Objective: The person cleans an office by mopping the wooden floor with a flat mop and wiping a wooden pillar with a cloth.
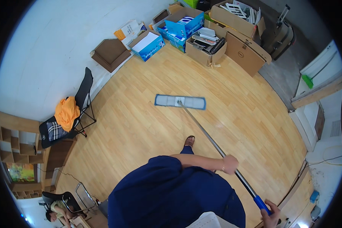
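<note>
Floor: pale yellow wood-plank flooring [133,129] is bordered at the far side by a blue-and-white cardboard box [148,47] and a brown cardboard box filled with papers [199,55].
Left side: a black fabric folding chair [83,89] is draped with a bright orange cloth [67,114].
Mop: a long-handled flat mop [212,141] is held in both hands and slanted across the front of the body.
Mop head: the wide rectangular grey pad with a blue border [192,102] is rested flat on the floor, ahead of both hands and to their left; its long axis is laid nearly left to right, the right end slightly nearer the person.
Pole: the slim silver metal shaft [199,125] is run from the pad's middle back toward the person's right.
Left hand: the pole is gripped partway along by the left hand [230,164], which is placed nearer the pad; its forearm is stretched across the body.
Right hand: the blue plastic grip [260,202] is clasped near its end by the right hand [270,216].
Foot: a brown sandal [190,140] is planted left of the pole, well apart from the pad.
</note>
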`<state>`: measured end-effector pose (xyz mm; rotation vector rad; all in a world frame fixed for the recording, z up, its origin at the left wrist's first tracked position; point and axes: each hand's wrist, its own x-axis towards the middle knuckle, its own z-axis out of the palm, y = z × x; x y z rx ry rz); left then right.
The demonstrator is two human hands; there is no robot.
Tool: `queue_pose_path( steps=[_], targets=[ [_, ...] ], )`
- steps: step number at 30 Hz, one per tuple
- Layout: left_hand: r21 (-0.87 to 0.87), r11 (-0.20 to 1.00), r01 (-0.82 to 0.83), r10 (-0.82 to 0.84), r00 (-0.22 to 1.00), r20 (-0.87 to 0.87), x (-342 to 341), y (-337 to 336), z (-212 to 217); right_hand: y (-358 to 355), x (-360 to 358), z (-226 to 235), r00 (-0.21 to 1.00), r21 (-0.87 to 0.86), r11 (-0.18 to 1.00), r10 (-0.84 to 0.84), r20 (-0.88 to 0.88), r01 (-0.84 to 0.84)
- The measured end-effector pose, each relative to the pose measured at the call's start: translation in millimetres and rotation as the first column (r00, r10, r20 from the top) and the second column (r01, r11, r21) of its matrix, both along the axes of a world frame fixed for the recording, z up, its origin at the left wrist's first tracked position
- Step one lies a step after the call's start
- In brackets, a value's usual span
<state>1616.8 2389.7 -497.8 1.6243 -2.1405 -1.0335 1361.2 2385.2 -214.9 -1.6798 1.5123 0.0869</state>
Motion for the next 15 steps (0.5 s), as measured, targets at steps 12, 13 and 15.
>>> queue_pose_path(
  steps=[12, 13, 15],
  targets=[
    [0.301, 0.902, 0.311, -0.331, 0.943, 0.018, 121, -21, -33, -38, 101, -61, 0.986, 0.423, 0.906, -0.094, 0.134, 0.029],
    [0.314, 0.889, 0.334, -0.364, 0.93, 0.042, 151, -15, -59, -34, 126, -85, 0.981, 0.457, 0.889, -0.105, 0.162, 0.02],
    [0.356, 0.909, 0.217, -0.289, 0.943, 0.162, 227, -4, -74, -24, 194, -126, 0.967, 0.47, 0.883, -0.118, 0.224, -0.001]
  ],
)
